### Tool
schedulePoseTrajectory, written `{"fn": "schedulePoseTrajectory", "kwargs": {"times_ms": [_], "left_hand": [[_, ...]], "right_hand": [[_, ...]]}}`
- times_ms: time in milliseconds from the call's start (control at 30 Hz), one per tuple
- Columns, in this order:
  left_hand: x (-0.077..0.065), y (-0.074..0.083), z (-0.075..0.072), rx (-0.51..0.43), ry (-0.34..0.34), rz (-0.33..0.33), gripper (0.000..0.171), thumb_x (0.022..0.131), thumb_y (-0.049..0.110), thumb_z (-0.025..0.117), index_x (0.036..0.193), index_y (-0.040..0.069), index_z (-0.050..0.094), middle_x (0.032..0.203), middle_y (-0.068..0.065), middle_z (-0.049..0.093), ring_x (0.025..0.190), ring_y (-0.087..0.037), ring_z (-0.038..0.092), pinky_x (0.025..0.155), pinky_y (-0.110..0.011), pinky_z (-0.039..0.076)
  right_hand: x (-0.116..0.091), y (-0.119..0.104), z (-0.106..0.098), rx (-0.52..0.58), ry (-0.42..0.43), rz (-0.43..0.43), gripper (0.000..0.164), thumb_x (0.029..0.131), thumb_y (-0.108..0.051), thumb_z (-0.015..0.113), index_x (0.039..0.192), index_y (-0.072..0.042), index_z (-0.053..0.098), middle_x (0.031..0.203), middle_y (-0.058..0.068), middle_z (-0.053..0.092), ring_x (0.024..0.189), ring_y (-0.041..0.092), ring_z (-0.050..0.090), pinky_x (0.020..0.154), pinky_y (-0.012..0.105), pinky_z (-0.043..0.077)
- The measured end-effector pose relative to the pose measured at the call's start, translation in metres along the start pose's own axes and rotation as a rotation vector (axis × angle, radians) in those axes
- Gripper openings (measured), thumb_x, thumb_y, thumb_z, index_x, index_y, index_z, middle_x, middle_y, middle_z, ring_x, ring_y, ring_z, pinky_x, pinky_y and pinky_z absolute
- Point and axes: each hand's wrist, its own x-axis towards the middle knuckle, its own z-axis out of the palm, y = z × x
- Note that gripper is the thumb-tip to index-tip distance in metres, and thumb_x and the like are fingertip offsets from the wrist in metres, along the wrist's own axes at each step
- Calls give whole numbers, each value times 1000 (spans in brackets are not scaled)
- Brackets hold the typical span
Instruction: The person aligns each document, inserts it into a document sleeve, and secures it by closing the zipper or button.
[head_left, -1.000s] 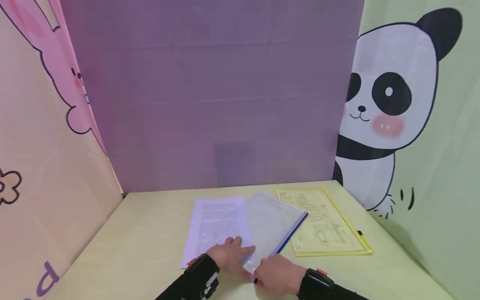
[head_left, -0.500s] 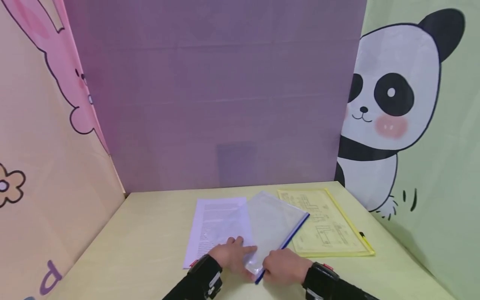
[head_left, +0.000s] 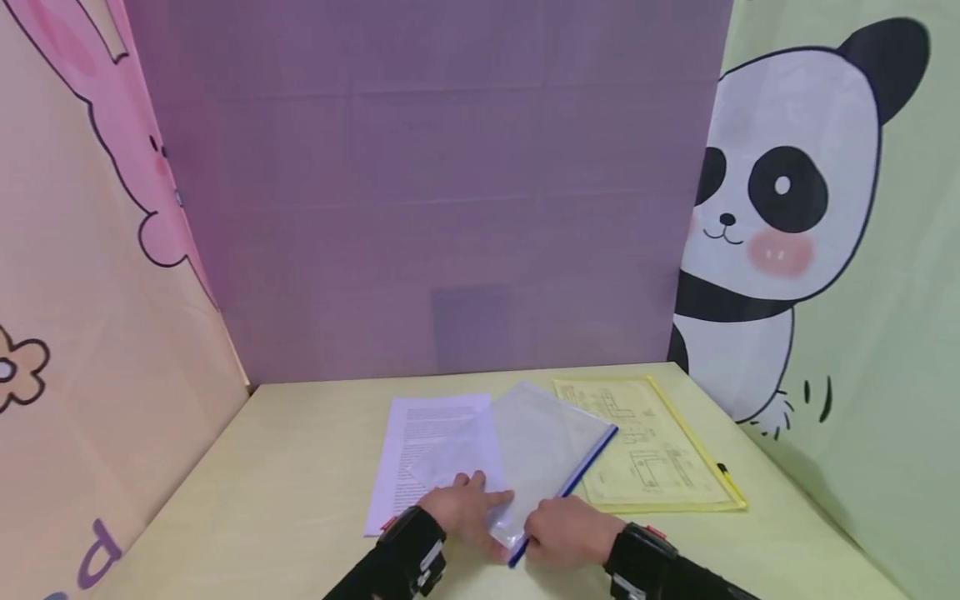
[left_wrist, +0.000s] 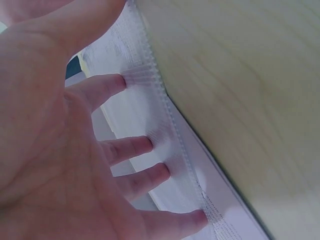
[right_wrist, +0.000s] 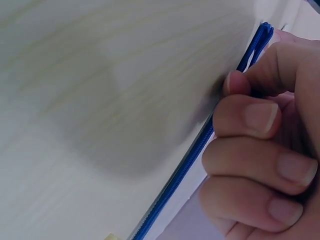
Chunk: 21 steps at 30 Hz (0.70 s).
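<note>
A clear zip pouch [head_left: 543, 446] with a blue zipper [head_left: 588, 462] lies skewed over a printed white sheet [head_left: 420, 446] on the pale wooden table [head_left: 285, 483]. My left hand [head_left: 471, 504] lies flat on the pouch's near corner; in the left wrist view its spread fingers [left_wrist: 132, 147] press the ribbed plastic [left_wrist: 145, 105]. My right hand [head_left: 566, 531] is at the zipper's near end. The right wrist view shows its curled fingers [right_wrist: 260, 117] pinching the blue zipper [right_wrist: 192, 157] against the thumb. The zipper's pull is hidden under the fingers.
A yellow-edged folder [head_left: 652, 450] holding line drawings lies to the right, partly under the pouch. A purple panel [head_left: 435, 208] closes off the back. A pink cartoon wall [head_left: 90, 317] stands on the left and a green panda wall [head_left: 840, 250] on the right.
My right hand has slid a little forward along the zipper's near end. The left hand stays pressed on the pouch.
</note>
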Motion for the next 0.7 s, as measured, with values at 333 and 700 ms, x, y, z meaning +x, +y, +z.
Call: {"fn": "schedulePoseTrajectory", "kwargs": {"times_ms": [333, 700], "left_hand": [[2, 1, 1, 25, -2, -15, 81, 73, 59, 84, 146, 45, 53, 122, -6, 50, 108, -23, 46, 79, -46, 54], [2, 1, 1, 34, 1, -9, 81, 74, 59, 83, 147, 43, 52, 122, -6, 49, 108, -23, 45, 78, -46, 54]], "right_hand": [[-3, 3, -4, 0, 16, 24, 13, 90, -23, 68, 78, -18, 69, 66, -12, 50, 59, 7, 45, 57, 26, 39], [-1, 9, -9, 1, -4, 91, 11, 90, -23, 68, 81, -17, 70, 69, -10, 51, 61, 8, 46, 60, 26, 41]]}}
